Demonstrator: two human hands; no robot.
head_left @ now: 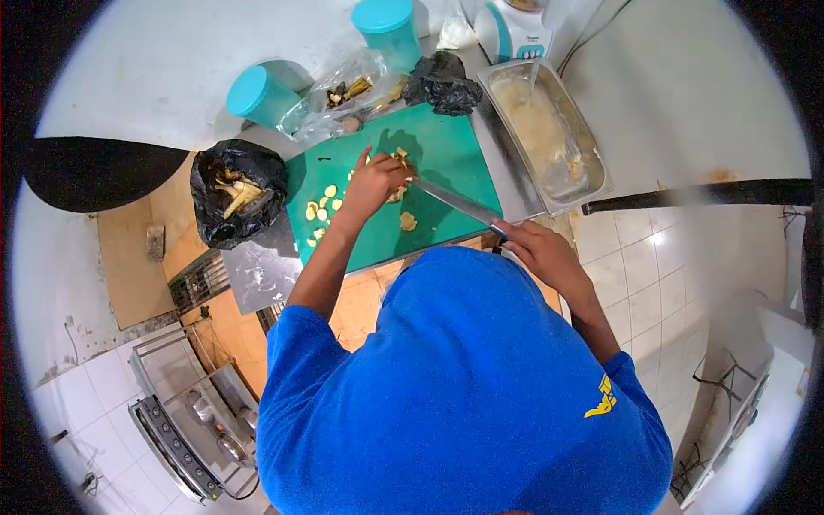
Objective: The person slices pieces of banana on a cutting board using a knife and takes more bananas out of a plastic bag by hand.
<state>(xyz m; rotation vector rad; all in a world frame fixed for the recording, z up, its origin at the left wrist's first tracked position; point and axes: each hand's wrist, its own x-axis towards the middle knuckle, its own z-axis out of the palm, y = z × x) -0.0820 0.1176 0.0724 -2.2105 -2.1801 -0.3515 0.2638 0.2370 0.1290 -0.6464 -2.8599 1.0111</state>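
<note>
Several pale slices [408, 222] lie on a green board [455, 150], upper center; right of center, the right hand [545, 251] curls its fingers around a knife [455, 201], while the left hand [375, 185] bends near the knife's tip, its grip impossible to tell.

The left hand [376, 186] partly hides the pale pieces [396, 196] under it, and whether it holds one cannot be told. The right hand [547, 255] covers most of the handle of the knife [457, 203]. The blender [513, 33] is cut off by the top edge, its lettering too small to read. The shirt [463, 386] runs past the bottom edge.
</note>
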